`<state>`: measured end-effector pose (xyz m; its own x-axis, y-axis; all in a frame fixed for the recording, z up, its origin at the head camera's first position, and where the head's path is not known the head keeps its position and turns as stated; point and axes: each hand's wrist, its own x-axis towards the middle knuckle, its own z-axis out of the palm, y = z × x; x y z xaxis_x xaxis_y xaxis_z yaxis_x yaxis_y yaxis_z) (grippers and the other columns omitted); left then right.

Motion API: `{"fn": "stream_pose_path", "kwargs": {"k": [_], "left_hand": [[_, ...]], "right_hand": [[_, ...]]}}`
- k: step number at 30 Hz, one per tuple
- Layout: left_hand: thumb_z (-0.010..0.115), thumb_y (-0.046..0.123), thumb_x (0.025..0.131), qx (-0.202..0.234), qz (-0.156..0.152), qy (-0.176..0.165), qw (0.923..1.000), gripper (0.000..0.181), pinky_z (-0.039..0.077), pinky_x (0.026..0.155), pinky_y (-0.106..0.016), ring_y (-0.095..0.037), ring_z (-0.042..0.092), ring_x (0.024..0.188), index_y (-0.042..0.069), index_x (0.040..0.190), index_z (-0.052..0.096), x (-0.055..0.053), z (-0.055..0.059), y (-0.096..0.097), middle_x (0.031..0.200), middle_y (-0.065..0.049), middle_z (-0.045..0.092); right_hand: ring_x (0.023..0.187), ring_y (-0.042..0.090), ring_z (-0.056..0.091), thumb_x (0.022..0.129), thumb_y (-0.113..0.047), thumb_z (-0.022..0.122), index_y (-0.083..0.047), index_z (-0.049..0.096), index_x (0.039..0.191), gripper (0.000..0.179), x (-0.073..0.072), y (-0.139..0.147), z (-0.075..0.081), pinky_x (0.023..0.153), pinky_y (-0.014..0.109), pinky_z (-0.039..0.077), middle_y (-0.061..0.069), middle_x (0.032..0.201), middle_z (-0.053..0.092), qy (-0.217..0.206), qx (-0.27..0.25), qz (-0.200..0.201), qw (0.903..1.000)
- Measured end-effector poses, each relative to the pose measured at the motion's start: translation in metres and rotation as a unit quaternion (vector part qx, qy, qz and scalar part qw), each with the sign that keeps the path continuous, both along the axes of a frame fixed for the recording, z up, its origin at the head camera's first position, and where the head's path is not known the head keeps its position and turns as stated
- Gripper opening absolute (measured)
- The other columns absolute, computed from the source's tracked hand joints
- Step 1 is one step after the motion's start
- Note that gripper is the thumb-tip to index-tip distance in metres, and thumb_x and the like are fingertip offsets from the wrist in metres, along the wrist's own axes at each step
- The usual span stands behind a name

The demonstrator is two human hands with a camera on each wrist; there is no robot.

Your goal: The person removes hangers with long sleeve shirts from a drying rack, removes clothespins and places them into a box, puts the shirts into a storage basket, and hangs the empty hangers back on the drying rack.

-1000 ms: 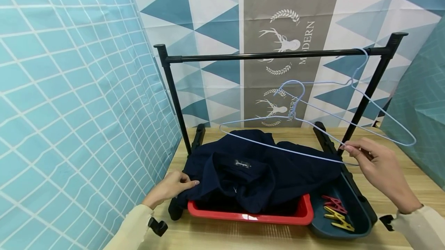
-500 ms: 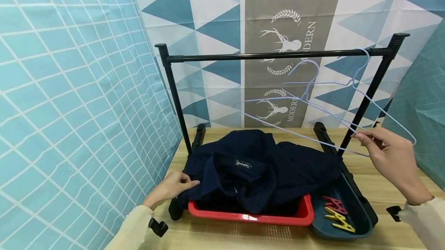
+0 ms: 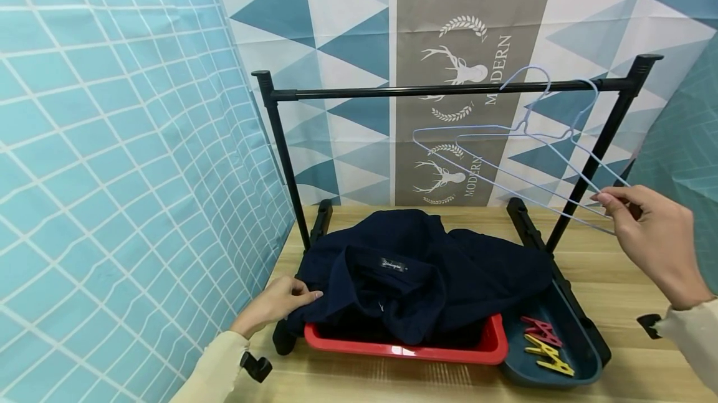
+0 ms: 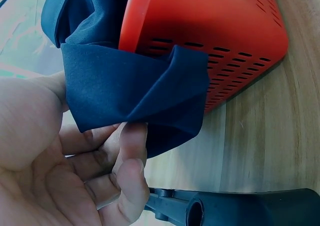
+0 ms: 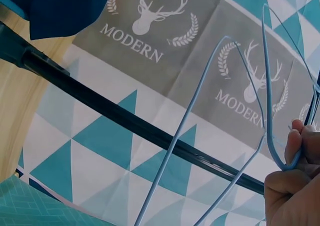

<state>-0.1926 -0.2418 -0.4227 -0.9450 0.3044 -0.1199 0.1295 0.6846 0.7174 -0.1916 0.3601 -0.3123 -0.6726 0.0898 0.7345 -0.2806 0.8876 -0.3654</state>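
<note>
A dark navy collared shirt lies heaped over a red basket. At its left edge my left hand pinches the cloth; the left wrist view shows the folded fabric between thumb and fingers, partly hiding the grip. My right hand grips a light blue hanger by its right end. That hanger's hook is level with the black rack bar; whether it touches the bar I cannot tell. Behind it, a second light blue hanger hangs near the bar's right end.
A dark blue tray right of the basket holds red clothespins and yellow clothespins. The rack's black uprights stand on both sides of the shirt on a wooden table. Patterned sheets cover the back and left.
My right hand has moved up and to the right, raising the hanger from above the shirt to the height of the bar. My left hand stays on the shirt.
</note>
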Motion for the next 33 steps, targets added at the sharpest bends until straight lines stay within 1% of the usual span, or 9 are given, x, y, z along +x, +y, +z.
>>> {"fn": "stream_pose_path", "kwargs": {"k": [6, 12, 18, 20, 24, 30, 32, 33], "left_hand": [[0.066, 0.048, 0.099, 0.004, 0.000, -0.004, 1.0000, 0.046, 0.030, 0.047, -0.024, -0.011, 0.032, 0.047, 0.015, 0.068, 0.063, -0.001, -0.001, 0.000, 0.056, 0.007, 0.035], [0.066, 0.048, 0.100, 0.004, 0.001, -0.006, 1.0000, 0.044, 0.031, 0.046, -0.024, -0.010, 0.034, 0.047, 0.015, 0.070, 0.066, -0.001, 0.000, 0.001, 0.056, 0.007, 0.036], [0.066, 0.048, 0.099, 0.005, 0.002, -0.010, 0.9999, 0.044, 0.032, 0.047, -0.024, -0.011, 0.035, 0.047, 0.015, 0.070, 0.066, -0.001, 0.000, 0.000, 0.057, 0.007, 0.036], [0.066, 0.047, 0.099, 0.006, 0.002, -0.007, 1.0000, 0.045, 0.031, 0.047, -0.024, -0.010, 0.034, 0.047, 0.014, 0.069, 0.065, -0.001, 0.000, 0.000, 0.056, 0.007, 0.036], [0.066, 0.048, 0.099, 0.006, 0.001, -0.004, 1.0000, 0.045, 0.031, 0.047, -0.024, -0.010, 0.033, 0.047, 0.014, 0.069, 0.065, -0.001, -0.001, 0.000, 0.056, 0.007, 0.035], [0.066, 0.048, 0.099, 0.013, 0.001, -0.011, 0.9998, 0.045, 0.031, 0.047, -0.024, -0.011, 0.032, 0.047, 0.015, 0.069, 0.064, -0.001, 0.000, 0.000, 0.057, 0.007, 0.035], [0.067, 0.048, 0.099, 0.015, 0.002, -0.014, 0.9998, 0.045, 0.031, 0.046, -0.025, -0.011, 0.032, 0.047, 0.014, 0.069, 0.064, -0.001, 0.000, 0.000, 0.057, 0.007, 0.035], [0.067, 0.048, 0.099, 0.015, 0.002, -0.014, 0.9998, 0.045, 0.031, 0.046, -0.025, -0.011, 0.033, 0.047, 0.014, 0.069, 0.064, -0.002, -0.001, 0.000, 0.057, 0.007, 0.035]], "right_hand": [[0.063, -0.003, 0.034, 0.106, -0.012, 0.060, 0.008, 0.073, 0.110, 0.024, -0.004, 0.004, 0.003, 0.058, 0.020, 0.026, 0.019, 0.086, 0.062, -0.004, -0.007, -0.017, 0.9998], [0.063, -0.005, 0.036, 0.106, -0.011, 0.057, 0.008, 0.072, 0.112, 0.025, -0.007, 0.007, 0.004, 0.055, 0.018, 0.027, 0.022, 0.091, 0.065, -0.025, -0.009, -0.019, 0.9995], [0.060, 0.007, 0.042, 0.106, -0.011, 0.059, 0.009, 0.071, 0.109, 0.024, -0.010, 0.013, -0.003, 0.050, 0.020, 0.028, 0.023, 0.089, 0.065, -0.043, -0.006, -0.024, 0.9987], [0.060, 0.007, 0.043, 0.106, -0.012, 0.059, 0.009, 0.071, 0.109, 0.024, -0.011, 0.015, -0.006, 0.050, 0.020, 0.029, 0.023, 0.088, 0.065, -0.047, -0.005, -0.025, 0.9986], [0.061, 0.002, 0.043, 0.106, -0.014, 0.060, 0.008, 0.072, 0.108, 0.024, -0.012, 0.017, -0.010, 0.051, 0.018, 0.029, 0.022, 0.087, 0.064, -0.051, -0.006, -0.024, 0.9984], [0.062, -0.002, 0.040, 0.106, -0.016, 0.059, 0.006, 0.072, 0.110, 0.026, -0.012, 0.019, -0.014, 0.049, 0.020, 0.030, 0.023, 0.090, 0.065, -0.051, -0.010, -0.025, 0.9983], [0.061, 0.000, 0.040, 0.106, -0.016, 0.060, 0.006, 0.072, 0.110, 0.026, -0.011, 0.021, -0.015, 0.050, 0.020, 0.029, 0.024, 0.092, 0.065, -0.046, -0.007, -0.028, 0.9986], [0.062, 0.004, 0.041, 0.106, -0.016, 0.060, 0.007, 0.072, 0.111, 0.026, -0.010, 0.021, -0.016, 0.051, 0.020, 0.028, 0.024, 0.094, 0.064, -0.040, -0.003, -0.030, 0.9988]]}}
